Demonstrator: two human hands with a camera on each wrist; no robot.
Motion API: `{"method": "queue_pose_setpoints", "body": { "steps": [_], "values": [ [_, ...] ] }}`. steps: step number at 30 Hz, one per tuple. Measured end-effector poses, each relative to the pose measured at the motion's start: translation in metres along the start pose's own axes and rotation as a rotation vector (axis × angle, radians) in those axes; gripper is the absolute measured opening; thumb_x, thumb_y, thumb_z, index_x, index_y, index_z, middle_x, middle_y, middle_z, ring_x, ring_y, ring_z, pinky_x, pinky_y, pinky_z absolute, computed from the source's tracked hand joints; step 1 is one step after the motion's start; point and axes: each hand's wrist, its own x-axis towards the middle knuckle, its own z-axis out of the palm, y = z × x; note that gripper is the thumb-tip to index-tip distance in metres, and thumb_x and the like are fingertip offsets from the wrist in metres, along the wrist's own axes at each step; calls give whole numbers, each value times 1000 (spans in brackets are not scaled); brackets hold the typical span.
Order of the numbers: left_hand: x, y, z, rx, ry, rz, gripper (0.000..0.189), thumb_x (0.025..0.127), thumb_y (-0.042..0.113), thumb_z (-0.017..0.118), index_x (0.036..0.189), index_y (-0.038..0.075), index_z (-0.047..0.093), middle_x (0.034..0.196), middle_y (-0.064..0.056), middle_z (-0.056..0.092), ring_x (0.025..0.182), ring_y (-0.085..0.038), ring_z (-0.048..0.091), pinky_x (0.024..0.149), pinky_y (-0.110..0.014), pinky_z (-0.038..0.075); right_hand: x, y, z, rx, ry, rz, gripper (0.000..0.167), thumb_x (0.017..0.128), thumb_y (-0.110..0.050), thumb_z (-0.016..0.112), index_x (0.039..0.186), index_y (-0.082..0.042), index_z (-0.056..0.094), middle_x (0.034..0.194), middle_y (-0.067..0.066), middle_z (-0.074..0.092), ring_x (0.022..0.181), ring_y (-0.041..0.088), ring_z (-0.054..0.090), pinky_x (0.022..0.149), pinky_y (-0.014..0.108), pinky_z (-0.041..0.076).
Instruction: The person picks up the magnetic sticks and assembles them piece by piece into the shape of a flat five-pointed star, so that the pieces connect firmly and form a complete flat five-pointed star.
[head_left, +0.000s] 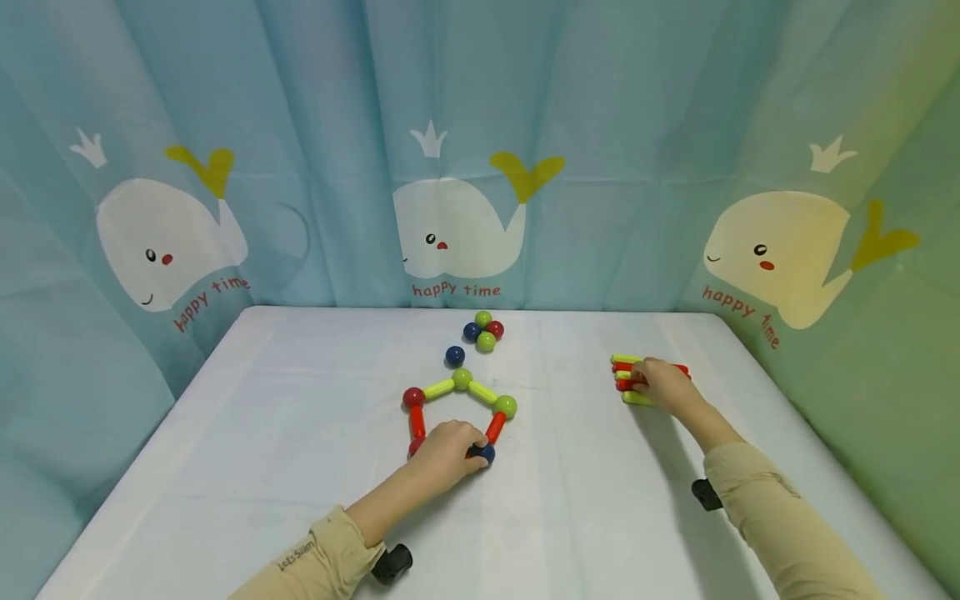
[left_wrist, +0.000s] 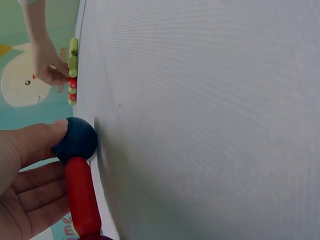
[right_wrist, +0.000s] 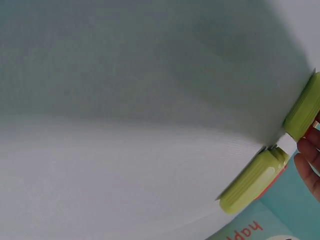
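My left hand (head_left: 448,454) pinches a dark blue ball (left_wrist: 76,140) between thumb and fingers at the near right corner of a ring of balls and rods. A red rod (left_wrist: 83,197) joins that ball in the left wrist view. Green balls (head_left: 462,379), red balls (head_left: 413,397), yellow-green rods (head_left: 439,388) and red rods make up the ring; my left hand hides part of its near side. On the right, my right hand (head_left: 663,385) reaches down with curled fingers and pinches a red rod (head_left: 624,384) within a row of red and yellow-green rods (right_wrist: 252,180).
Behind the ring lies a loose blue ball (head_left: 454,357), with a cluster of green, red and blue balls (head_left: 486,342) farther back. A white cloth covers the table (head_left: 300,417). Blue curtains (head_left: 330,150) printed with whales stand around its back and sides.
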Motion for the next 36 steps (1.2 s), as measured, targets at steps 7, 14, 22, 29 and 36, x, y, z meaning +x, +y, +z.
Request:
{"method": "queue_pose_setpoints", "body": {
  "steps": [7,14,22,29,36],
  "values": [
    [-1,0,-2,11,-31,-12,28,82,19,73,107,7,72,104,-5,71,96,-19,64,87,-32,51,4,-2,1,-62,4,-71,15,79,-2,71,74,0,57,70,9,59,65,21,52,66,38,49],
    [-3,-2,1,-23,-22,-4,30,80,15,74,110,8,71,106,-4,72,99,-19,65,86,-32,52,-3,-2,1,-108,14,-82,18,81,-3,70,72,-2,55,70,7,54,64,20,49,63,36,47],
    [-1,-2,1,-10,-11,-5,29,80,14,74,108,7,72,103,-4,72,95,-19,65,85,-32,52,-4,-4,0,-97,58,-97,13,79,-4,72,78,2,61,74,11,59,68,24,58,68,40,52],
    [-2,-1,1,18,-12,0,30,81,14,73,110,6,70,104,-5,72,97,-19,65,88,-32,51,-7,-16,-4,-63,105,-119,13,79,-2,72,84,4,62,76,13,63,69,25,59,69,41,52],
    [-1,0,0,15,-16,11,28,81,13,73,108,6,71,104,-6,72,97,-20,65,88,-33,51,-9,-54,-5,-37,150,-153,17,81,-4,70,94,1,59,77,11,65,62,18,53,62,34,51]
  ]
}}
